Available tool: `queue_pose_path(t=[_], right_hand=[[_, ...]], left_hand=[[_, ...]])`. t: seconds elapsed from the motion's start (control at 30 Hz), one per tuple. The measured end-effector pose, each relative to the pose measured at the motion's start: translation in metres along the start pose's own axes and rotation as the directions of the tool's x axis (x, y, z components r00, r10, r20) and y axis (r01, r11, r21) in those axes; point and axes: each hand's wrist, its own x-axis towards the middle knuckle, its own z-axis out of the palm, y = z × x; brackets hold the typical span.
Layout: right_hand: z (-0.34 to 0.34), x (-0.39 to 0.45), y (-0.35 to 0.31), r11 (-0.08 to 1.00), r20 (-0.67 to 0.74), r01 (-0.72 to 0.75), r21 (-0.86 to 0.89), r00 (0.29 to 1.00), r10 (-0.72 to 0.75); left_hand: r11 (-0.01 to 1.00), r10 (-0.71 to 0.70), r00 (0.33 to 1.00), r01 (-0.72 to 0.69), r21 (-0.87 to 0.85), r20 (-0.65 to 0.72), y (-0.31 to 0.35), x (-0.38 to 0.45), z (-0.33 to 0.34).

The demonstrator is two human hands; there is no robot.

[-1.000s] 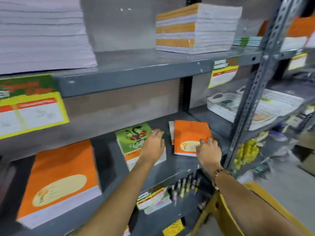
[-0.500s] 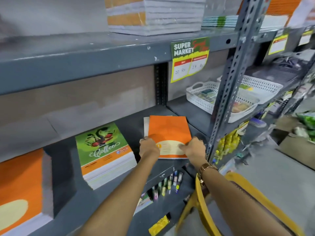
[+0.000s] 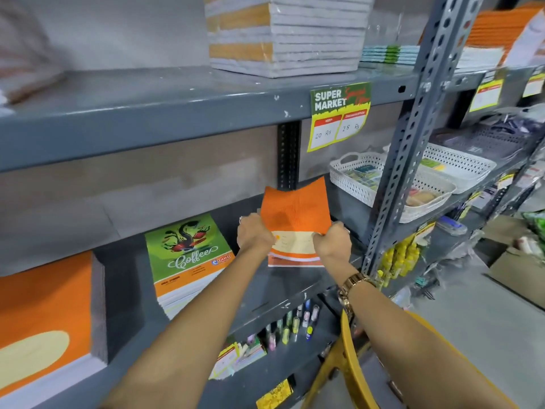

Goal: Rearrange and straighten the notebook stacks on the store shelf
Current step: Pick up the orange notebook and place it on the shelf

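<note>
Gripping the orange notebook (image 3: 295,215) with both hands, head view. Left hand (image 3: 254,235) is clamped on its left edge, right hand (image 3: 332,242) on its right edge, both roughly level with the cream label band. The notebook is tilted up, far edge raised toward the back of the bay and the top of the cover bowed. Near edge sits low over the grey middle shelf (image 3: 283,284); cannot tell if it touches the shelf or a stack under it.

A gold watch (image 3: 355,282) is on the right wrist. A ring shows on the left hand, small and blurred.

Left of the hands, apart from them, a green "Coffee" notebook stack (image 3: 188,255) lies flat on the same shelf, corner overhanging the front lip. Further left is a taller orange stack (image 3: 44,314), cut off by the frame edge.

Upper shelf carries a wrapped notebook bundle (image 3: 283,33) with orange and white spines. A "SUPER MARKET" price tag (image 3: 339,115) hangs from that shelf's front edge, handwritten prices partly legible.

Right of the perforated upright (image 3: 413,137), white plastic baskets (image 3: 392,184) hold small items. The shelf below has a row of pens or markers (image 3: 292,326). A yellow plastic stool (image 3: 351,358) sits under the right forearm.
</note>
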Motion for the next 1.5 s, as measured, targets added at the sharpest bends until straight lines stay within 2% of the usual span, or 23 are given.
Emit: queue_pose_path(t=[0.13, 0.3, 0.63, 0.87, 1.1, 1.23, 1.37, 1.43, 1.5], right_hand=[[0.000, -0.020, -0.033, 0.994, 0.015, 0.079, 0.076, 0.997, -0.081], [0.017, -0.061, -0.071, 0.976, 0.212, 0.127, 0.178, 0.963, -0.164], [0.091, -0.190, -0.141, 0.960, 0.412, 0.215, 0.177, 0.870, -0.271], [0.134, -0.251, -0.161, 0.947, 0.486, 0.235, 0.219, 0.815, -0.315], [0.167, -0.284, -0.161, 0.951, 0.569, 0.279, 0.133, 0.764, -0.304], [0.171, -0.293, -0.151, 0.934, 0.562, 0.354, -0.048, 0.782, -0.268], [0.173, -0.290, -0.147, 0.897, 0.523, 0.423, -0.127, 0.797, -0.302], [0.167, -0.286, -0.149, 0.836, 0.414, 0.524, -0.163, 0.805, -0.425], [0.155, -0.279, -0.147, 0.728, 0.241, 0.653, -0.212, 0.756, -0.608]], left_hand=[[1.000, 0.013, 0.996, -0.014, -0.014, -0.086, -0.018, -0.009, -0.038], [0.998, -0.052, 0.982, 0.044, -0.047, -0.183, -0.069, -0.027, -0.088], [0.977, -0.213, 0.927, 0.202, -0.069, -0.310, -0.208, -0.092, -0.188], [0.951, -0.308, 0.895, 0.277, -0.138, -0.323, -0.277, -0.122, -0.223], [0.914, -0.405, 0.871, 0.390, -0.110, -0.278, -0.323, -0.137, -0.228], [0.885, -0.452, 0.866, 0.465, 0.013, -0.215, -0.337, -0.141, -0.223], [0.828, -0.438, 0.856, 0.503, 0.248, -0.273, -0.330, -0.136, -0.225], [0.818, -0.380, 0.868, 0.477, 0.322, -0.319, -0.321, -0.130, -0.223], [0.847, -0.283, 0.900, 0.397, 0.354, -0.331, -0.310, -0.122, -0.217]])
